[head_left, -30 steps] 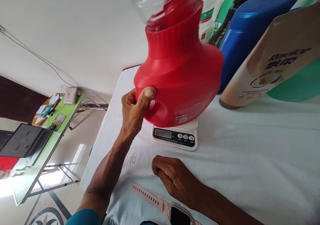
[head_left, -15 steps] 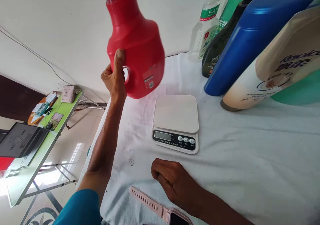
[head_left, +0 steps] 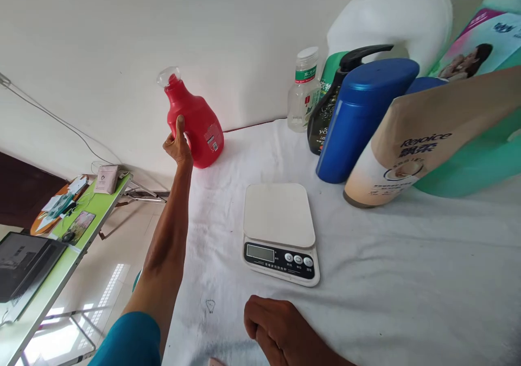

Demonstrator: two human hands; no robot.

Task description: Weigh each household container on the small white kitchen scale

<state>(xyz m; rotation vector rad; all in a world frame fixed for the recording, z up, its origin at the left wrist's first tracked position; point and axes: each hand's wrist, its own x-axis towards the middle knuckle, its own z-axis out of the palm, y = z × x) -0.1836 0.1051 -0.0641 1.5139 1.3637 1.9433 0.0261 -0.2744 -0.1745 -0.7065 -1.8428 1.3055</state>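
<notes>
White cloth (head_left: 407,279) — left hand (head_left: 178,146) fingers grip red jug (head_left: 195,121); right hand (head_left: 277,328) fisted, half cropped.

A plain white wall (head_left: 122,40) rose behind the table, a thin cable (head_left: 52,113) running down across it. To the left stood a green folding table (head_left: 49,279) — cluttered with a laptop (head_left: 20,265), a pouch (head_left: 106,178) and small items. Daylight glared off the pale tiled floor (head_left: 101,279) — bright patches beneath it.

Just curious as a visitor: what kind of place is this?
Probably a room at home with a makeshift weighing bench: a kitchen scale on a white cloth-covered table, household bottles such as a red detergent bottle.
</notes>
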